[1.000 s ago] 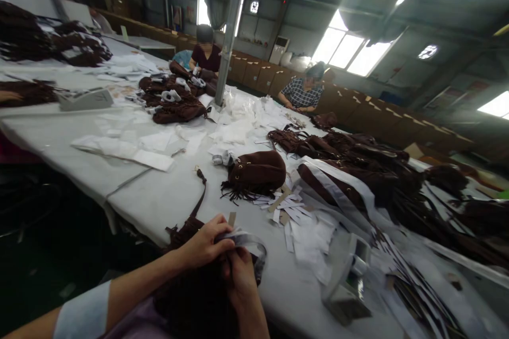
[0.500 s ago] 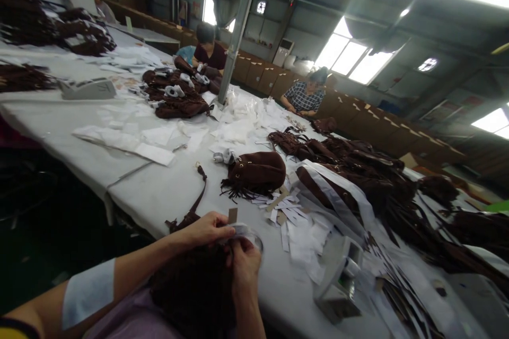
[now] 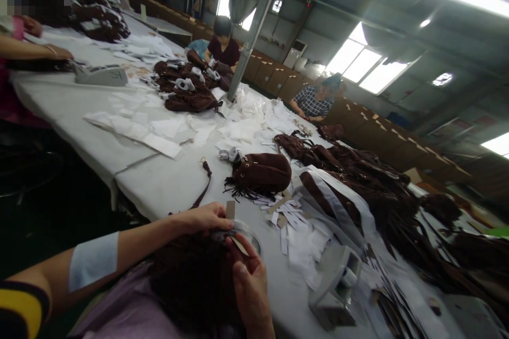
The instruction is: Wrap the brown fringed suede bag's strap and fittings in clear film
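Dark bag (image 3: 191, 280) lies at bottom centre, in the lap against the table edge. Left hand (image 3: 210, 218): thumb and fingers pinching at the foot of an upright tan strip (image 3: 230, 210), beside a clear-wrapped band (image 3: 249, 232); exact grip on the band, we can't tell. Right hand (image 3: 250, 273): thumb and forefinger pinching a pale strip (image 3: 239, 246) just below; other fingers curled, partly hidden. To do this well, we'd hold the band steady with the left, work the strip with right fingertips only, and avoid creasing it or pulling the wrapping. Loose paper strips (image 3: 289, 213) right of centre; tape dispenser (image 3: 334, 296) lower right, best not knocked.
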A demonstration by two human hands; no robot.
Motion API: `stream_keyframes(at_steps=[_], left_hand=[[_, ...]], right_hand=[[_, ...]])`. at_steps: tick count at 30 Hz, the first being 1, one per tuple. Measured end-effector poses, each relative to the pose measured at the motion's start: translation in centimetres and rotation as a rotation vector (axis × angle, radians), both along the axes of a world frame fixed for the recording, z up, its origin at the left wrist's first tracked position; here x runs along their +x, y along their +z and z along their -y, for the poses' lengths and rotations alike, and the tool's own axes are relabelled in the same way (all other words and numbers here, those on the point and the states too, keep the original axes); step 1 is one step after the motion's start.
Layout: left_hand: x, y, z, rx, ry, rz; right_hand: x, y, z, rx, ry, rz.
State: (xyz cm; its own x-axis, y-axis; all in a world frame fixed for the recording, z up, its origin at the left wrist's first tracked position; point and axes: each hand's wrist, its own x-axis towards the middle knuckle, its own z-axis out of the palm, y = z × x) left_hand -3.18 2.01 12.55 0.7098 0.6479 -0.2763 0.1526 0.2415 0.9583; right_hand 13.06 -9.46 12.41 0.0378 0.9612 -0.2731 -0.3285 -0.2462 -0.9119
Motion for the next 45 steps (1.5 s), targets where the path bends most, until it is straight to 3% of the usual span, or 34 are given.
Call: stream_keyframes(at_steps=[3,8,11,13,17,23,27,31,37,39,42,45], left_hand=[[-0.1,0.6,0.0,-0.010,0.012,-0.010],[0.3,0.9,-0.1,0.053,-0.050,0.074],[0.5,0.6,-0.2,0.118,-0.091,0.107],[0.5,0.3,-0.1,0.140,-0.107,0.113],[0.2,-0.2,0.5,0.126,-0.101,0.129],[-0.8,0.5,0.8,0.000,-0.134,0.136],[-1.4,1.0,0.5,0.051,-0.197,0.100],[-1.1,0.3,0.5,0.110,-0.201,0.075],[0.1,-0.3,1.1,-0.039,-0.134,0.135],[0.4,-0.4,1.2,-0.087,-0.098,0.151],[0.8,-0.6,1.1,-0.124,-0.081,0.151],[0.8,-0.6,1.0,-0.133,-0.072,0.133]], right_hand=[[0.3,0.6,-0.5,0.043,-0.045,0.398],[0.4,2.0,-1.7,0.354,-0.116,1.136],[0.5,1.9,-2.1,0.415,-0.145,1.414],[0.7,1.3,-2.4,0.442,-0.116,1.358],[1.1,0.1,-3.0,0.362,0.013,0.977],[1.1,1.1,-3.3,0.299,0.065,0.787],[1.4,0.8,-3.3,0.355,0.072,0.838],[1.1,0.0,-3.1,0.408,0.027,0.916],[0.8,-0.1,-2.7,0.282,-0.200,0.977],[1.2,-0.7,-2.3,0.404,-0.189,1.062],[1.9,-1.8,-1.9,0.641,-0.063,1.220],[2.5,-2.7,-1.8,0.753,-0.007,1.365]])
